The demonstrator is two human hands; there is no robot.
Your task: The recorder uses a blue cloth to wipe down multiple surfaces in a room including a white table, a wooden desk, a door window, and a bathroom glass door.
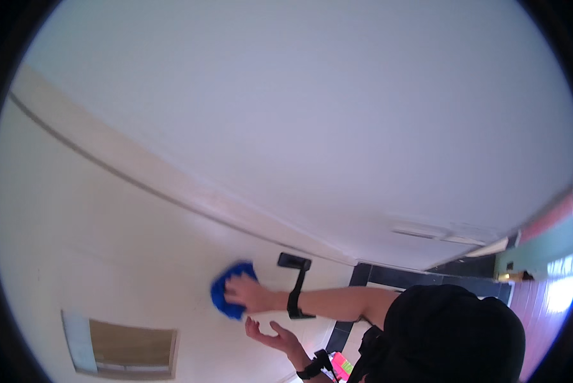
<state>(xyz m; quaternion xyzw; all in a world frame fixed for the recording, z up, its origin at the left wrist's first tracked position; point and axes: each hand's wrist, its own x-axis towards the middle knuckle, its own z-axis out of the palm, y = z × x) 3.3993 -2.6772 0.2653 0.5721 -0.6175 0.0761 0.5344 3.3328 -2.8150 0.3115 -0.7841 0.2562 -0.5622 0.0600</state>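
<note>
A blue cloth (pixel 235 309) lies flat against a pale cream wall surface (pixel 171 268). My right hand (pixel 250 292) presses on the cloth with spread fingers, its bare forearm reaching in from a black sleeve (pixel 454 330). A black strap with a small black device (pixel 294 261) on an arm is fixed round that wrist. Just below the cloth, my left hand (pixel 274 337) is raised with its fingers slightly curled and apart, holding nothing. It also wears a black wrist strap (pixel 311 369) with a device.
A framed rectangular opening or pane (pixel 132 345) sits at lower left. A dark line (pixel 138 183) runs along the cream surface beside a large white surface (pixel 315 105). Black tiles (pixel 380 275), a green door (pixel 537 262) and a brass handle (pixel 506 276) appear at right. Something bright pink (pixel 341 366) lies below.
</note>
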